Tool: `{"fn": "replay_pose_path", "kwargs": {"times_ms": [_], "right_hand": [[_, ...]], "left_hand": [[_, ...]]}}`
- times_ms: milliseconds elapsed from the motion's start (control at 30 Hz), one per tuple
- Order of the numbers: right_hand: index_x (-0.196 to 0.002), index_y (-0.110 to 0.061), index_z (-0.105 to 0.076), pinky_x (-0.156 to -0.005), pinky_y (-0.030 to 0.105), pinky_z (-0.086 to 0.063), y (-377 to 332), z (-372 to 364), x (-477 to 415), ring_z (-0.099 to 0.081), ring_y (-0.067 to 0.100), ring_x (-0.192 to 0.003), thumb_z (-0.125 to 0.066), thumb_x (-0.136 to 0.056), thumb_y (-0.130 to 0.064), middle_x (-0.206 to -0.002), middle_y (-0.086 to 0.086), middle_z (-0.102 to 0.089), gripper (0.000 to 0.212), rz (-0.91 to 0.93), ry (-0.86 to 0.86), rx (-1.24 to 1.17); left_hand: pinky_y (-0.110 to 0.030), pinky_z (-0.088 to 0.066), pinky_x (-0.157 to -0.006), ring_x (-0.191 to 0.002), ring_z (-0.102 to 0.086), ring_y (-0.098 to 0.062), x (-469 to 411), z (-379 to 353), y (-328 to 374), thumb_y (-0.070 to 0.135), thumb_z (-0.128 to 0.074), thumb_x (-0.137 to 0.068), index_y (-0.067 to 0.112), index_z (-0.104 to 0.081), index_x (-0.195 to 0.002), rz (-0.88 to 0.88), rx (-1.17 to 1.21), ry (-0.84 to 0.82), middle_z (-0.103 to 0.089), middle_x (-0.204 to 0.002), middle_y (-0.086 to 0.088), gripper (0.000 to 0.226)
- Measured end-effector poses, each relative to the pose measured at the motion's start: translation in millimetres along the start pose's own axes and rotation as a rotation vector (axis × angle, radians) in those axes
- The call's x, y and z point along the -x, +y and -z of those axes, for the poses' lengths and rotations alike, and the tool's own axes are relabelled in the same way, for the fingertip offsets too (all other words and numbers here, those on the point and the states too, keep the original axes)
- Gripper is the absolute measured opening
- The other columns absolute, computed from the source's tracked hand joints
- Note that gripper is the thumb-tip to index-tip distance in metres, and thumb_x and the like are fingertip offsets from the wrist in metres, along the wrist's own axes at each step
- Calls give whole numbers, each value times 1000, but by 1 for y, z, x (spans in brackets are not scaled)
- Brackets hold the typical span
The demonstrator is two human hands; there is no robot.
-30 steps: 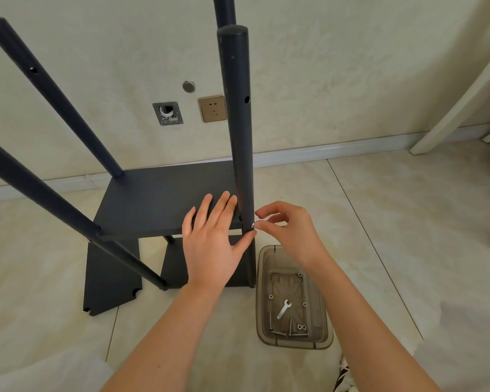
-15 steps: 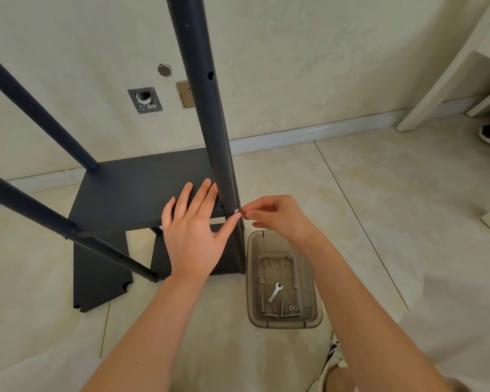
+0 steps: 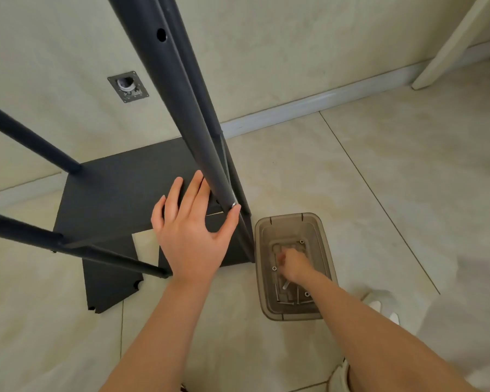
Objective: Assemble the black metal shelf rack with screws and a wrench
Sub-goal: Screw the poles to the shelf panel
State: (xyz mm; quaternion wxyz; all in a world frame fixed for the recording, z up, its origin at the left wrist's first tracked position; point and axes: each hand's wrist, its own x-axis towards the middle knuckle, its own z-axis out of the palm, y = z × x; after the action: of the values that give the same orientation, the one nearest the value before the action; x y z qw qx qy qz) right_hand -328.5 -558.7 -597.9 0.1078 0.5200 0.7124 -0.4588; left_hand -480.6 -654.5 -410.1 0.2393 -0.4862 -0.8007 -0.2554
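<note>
The right hand [image 3: 293, 265] has left the pole [image 3: 164, 80] and dropped into the brown plastic box [image 3: 327, 250] on the floor [image 3: 379, 171]. It is blurred, so whether its fingers hold anything cannot be told. The black rack [image 3: 108, 281] stands on the tiles close to the wall [image 3: 294, 38], its near pole rising past the camera. The left hand [image 3: 193, 230] lies spread flat on the rack's shelf [image 3: 119, 188], thumb tip touching a silver screw [image 3: 234, 205] in the pole. Small metal rings [image 3: 274, 268] lie in the box.
</note>
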Motion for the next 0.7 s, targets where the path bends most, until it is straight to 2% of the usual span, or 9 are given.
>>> {"fn": "replay_pose_path", "kwargs": {"times_ms": [67, 233, 433, 567, 700], "right_hand": [[-118, -12, -59, -79, 29, -49, 2, -9, -5, -60, 23, -100, -56, -97, -12, -114, 9, -63, 21, 38, -6, 60], [-115, -16, -58, -89, 36, -54, 5, -23, -15, -62, 22, -98, -58, -95, -12, -108, 6, -63, 20, 104, -8, 190], [-121, -14, -58, -88, 37, -55, 10, -33, -14, -61, 26, -104, -63, -92, -9, -117, 8, -61, 30, 197, 87, 413], [-123, -12, -55, -88, 36, -54, 12, -34, -13, -60, 26, -105, -62, -92, -6, -120, 9, -59, 33, 220, 85, 406], [-106, -11, -56, -78, 34, -54, 14, -23, -15, -65, 26, -92, -54, -97, -8, -103, 11, -64, 9, 153, 35, 184]], "left_hand": [[-49, -35, -112, -132, -54, -28, 0, -2, 1, 57, -57, -92, 14, -70, -122, 6, 6, 15, -67, -130, -3, 54], [-51, -38, -108, -130, -55, -28, 0, -4, 3, 53, -61, -89, 13, -72, -116, 15, 8, 48, -69, -126, -3, 50], [-47, -36, -108, -130, -55, -28, 0, -6, 3, 50, -64, -86, 13, -72, -117, 15, 1, 59, -69, -126, -2, 49], [-49, -38, -107, -129, -56, -29, 0, -6, 3, 49, -66, -86, 12, -71, -116, 12, 3, 63, -69, -126, -2, 48], [-48, -38, -106, -129, -56, -29, 0, -7, 3, 48, -66, -86, 12, -72, -116, 14, 1, 67, -70, -125, -3, 48]]}}
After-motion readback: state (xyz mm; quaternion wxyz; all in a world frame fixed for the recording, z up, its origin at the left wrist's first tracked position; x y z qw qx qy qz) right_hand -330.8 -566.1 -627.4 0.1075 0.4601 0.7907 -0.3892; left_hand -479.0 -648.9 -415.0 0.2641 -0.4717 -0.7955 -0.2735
